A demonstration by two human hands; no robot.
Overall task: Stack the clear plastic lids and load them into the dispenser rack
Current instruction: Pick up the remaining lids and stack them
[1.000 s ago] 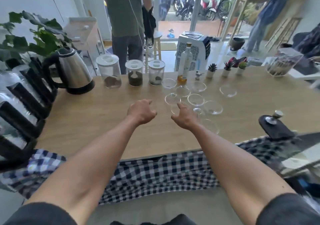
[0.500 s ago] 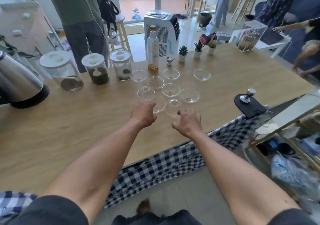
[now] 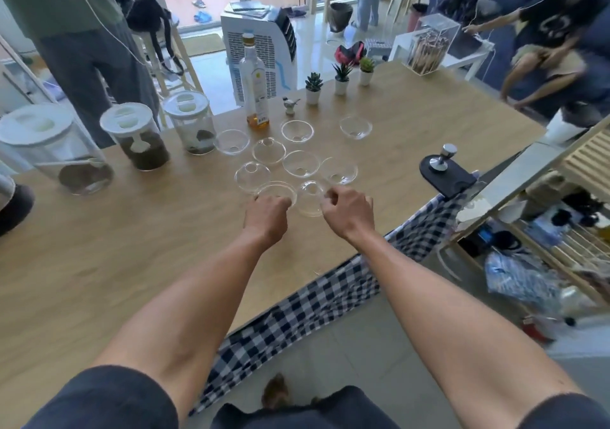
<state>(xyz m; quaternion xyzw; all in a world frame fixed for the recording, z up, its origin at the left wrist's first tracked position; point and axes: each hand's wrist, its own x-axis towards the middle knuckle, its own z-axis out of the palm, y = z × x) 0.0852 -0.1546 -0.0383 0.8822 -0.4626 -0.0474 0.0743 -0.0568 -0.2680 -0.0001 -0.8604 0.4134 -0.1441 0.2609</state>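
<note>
My left hand (image 3: 267,212) was curled at the near rim of a clear dome lid (image 3: 276,192), fingers hidden behind the knuckles, so can't tell if it gripped. My right hand (image 3: 349,210) pinched the edge of the next lid (image 3: 310,197). Seven other lids (image 3: 301,163) sat loose on the wooden table (image 3: 99,247) just beyond, unstacked, some touching. Behind them: a bottle (image 3: 254,82) w/ amber liquid, three lidded jars (image 3: 138,136) to the left, and small potted plants (image 3: 341,77). Tamper on a black mat (image 3: 447,174) at the right edge.

Both curled hands, left hand (image 3: 266,216) and right hand (image 3: 350,211), touch clear lids (image 3: 301,164) on the table (image 3: 99,247).
</note>
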